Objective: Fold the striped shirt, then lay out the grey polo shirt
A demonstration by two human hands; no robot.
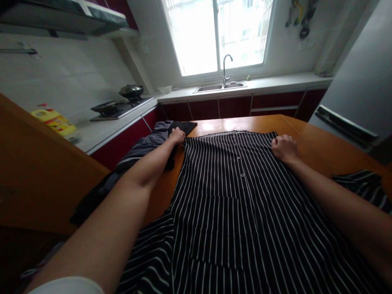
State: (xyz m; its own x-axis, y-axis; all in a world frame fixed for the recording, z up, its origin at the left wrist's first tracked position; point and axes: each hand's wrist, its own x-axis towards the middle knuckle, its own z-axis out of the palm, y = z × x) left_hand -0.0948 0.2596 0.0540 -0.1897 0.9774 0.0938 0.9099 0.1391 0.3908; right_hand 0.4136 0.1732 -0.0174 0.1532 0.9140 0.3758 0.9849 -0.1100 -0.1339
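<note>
striped shirt (211, 171) lies front-up on the surface (309, 141), spread, still unfolded; sleeves (150, 253) out sideways | left hand (177, 136) grip pinching far left corner, right hand (284, 148) closed on far right | dark clothes (148, 143) crowd left arm | beyond: stove (107, 116), sink (223, 86)

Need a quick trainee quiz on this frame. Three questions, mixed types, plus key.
1. Fill in: the left hand and right hand are at the ____ (near/far) end of the striped shirt.
2. On the table, what lies beside the left hand? A) yellow jug B) dark clothes C) faucet
3. True or false: the shirt's stripes are white on black.

Key: 1. far; 2. B; 3. true
</note>
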